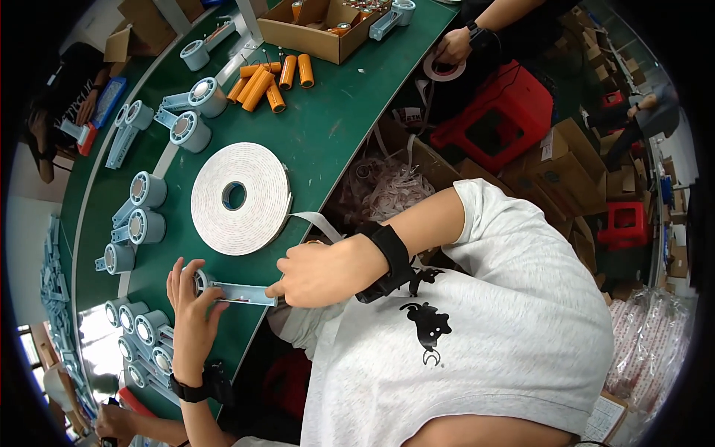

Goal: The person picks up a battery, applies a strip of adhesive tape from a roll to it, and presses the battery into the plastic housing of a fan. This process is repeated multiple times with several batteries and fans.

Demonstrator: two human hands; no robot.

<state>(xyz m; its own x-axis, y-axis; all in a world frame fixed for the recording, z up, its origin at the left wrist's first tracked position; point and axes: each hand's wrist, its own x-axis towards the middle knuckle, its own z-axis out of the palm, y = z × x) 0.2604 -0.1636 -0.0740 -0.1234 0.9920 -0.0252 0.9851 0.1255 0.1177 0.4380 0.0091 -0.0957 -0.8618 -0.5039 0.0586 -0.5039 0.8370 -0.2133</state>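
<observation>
My left hand is closed around the head end of a light blue handheld fan housing. Its open, trough-like handle points right, and small wires show inside. My right hand has curled fingers at the far end of that handle, with a fingertip against it; whether it also holds something small is hidden. Just beyond my hands lies a big roll of white double-sided tape, flat on the green table. Its loose strip runs off toward the table edge behind my right hand.
Several fan housings stand along the left side. Orange cylindrical batteries lie in a pile near a cardboard box. Across the edge, a co-worker's hand holds a tape roll. Red stools and cartons stand at right.
</observation>
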